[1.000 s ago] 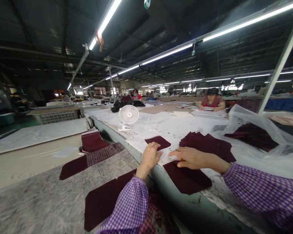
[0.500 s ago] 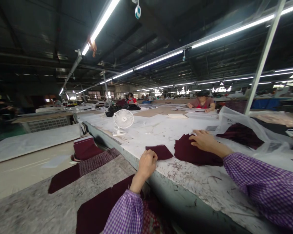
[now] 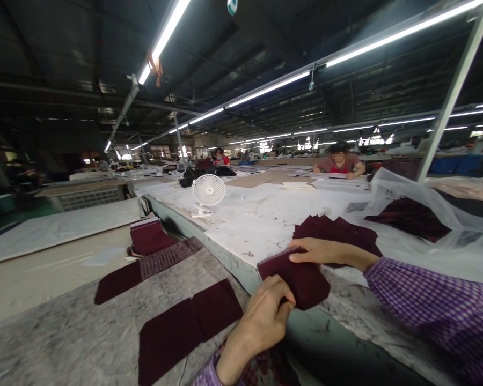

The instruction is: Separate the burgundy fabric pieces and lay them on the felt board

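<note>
A maroon fabric piece (image 3: pixel 306 287) hangs partly over the near edge of the white table. My left hand (image 3: pixel 265 311) pinches its lower left edge between thumb and fingers. Over the upper part of the same piece lies my right hand (image 3: pixel 317 251), thumb on the cloth, gripping it; some of its fingertips are hidden. Just behind that hand, a fanned stack of maroon fabric pieces (image 3: pixel 338 228) rests on the table. To the left, a larger maroon fabric panel (image 3: pixel 177 332) lies flat on the grey mottled surface.
A small white fan (image 3: pixel 208 190) stands on the white table (image 3: pixel 241 230). Farther left lie a folded maroon bundle (image 3: pixel 148 237) and a maroon strip (image 3: pixel 118 281). At right, a clear plastic bag (image 3: pixel 398 187) holds dark maroon cloth. A co-worker (image 3: pixel 340 161) leans over the far side.
My right hand has come off the stack, moving left and nearer onto the small fabric piece. That piece has been drawn toward me over the table edge; my left hand has moved right and lower.
</note>
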`<state>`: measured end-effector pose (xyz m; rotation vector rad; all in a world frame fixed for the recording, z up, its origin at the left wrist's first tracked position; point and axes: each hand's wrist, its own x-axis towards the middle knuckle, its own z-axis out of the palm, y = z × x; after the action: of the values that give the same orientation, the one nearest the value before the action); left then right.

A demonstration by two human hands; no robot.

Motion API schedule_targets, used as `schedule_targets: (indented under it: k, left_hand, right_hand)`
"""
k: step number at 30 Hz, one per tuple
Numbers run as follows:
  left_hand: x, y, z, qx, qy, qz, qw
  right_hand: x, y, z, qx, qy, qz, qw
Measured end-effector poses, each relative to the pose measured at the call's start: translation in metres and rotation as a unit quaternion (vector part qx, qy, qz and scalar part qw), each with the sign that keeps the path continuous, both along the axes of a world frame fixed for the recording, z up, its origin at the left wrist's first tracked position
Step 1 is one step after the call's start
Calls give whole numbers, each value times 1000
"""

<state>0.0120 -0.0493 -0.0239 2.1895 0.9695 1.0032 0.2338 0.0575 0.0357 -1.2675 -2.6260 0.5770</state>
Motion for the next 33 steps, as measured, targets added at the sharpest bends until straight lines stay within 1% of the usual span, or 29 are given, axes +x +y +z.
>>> schedule_targets:
  k: [2, 3, 4, 5, 7, 9, 11, 12, 14, 16, 19, 22, 26, 29, 33]
  left_hand:
    - [-5, 0, 5, -9, 6, -30, 999]
    - [-7, 1, 8, -18, 1, -35, 999]
    - [-10, 3, 12, -21, -10, -25, 999]
    - [-11, 7, 15, -16, -25, 0, 1000]
    - [-9, 20, 20, 30, -45, 81, 995]
    - [-1, 38, 22, 84, -18, 145, 986]
    - [12, 56, 21, 94, 39, 167, 981]
    - [19, 63, 19, 81, 63, 165, 981]
    - [32, 75, 15, 46, 94, 160, 982]
    - [40, 81, 11, 40, 109, 158, 981]
    - [46, 83, 5, 87, 137, 143, 976]
    - [46, 84, 0, 122, 160, 133, 971]
    - [46, 87, -5, 140, 170, 137, 966]
    - [46, 87, -5, 139, 178, 133, 965]
    - [46, 85, -2, 129, 189, 132, 964]
  right_hand:
    - [-4, 0, 1, -37, 19, 8, 999]
    - [-6, 0, 1, -49, 31, 7, 998]
    - [-7, 1, 0, -54, 41, 6, 998]
    - [-8, 1, 0, -59, 47, 6, 997]
    - [-9, 3, -1, -75, 53, 16, 996]
    - [-9, 4, -2, -88, 58, 32, 994]
    - [-8, 4, -3, -97, 75, 43, 992]
    - [-7, 3, -4, -104, 85, 42, 990]
    - [-3, 2, -6, -115, 88, 18, 989]
    - [4, 1, -8, -85, 61, -13, 994]
    - [17, 1, -8, 11, 17, -25, 999]
    - [23, 1, -4, 46, 9, -4, 999]
    - [20, -1, 0, 100, -9, 56, 993]
    - [19, 0, -2, 131, -17, 77, 988]
    - [20, 3, -8, 156, -25, 83, 984]
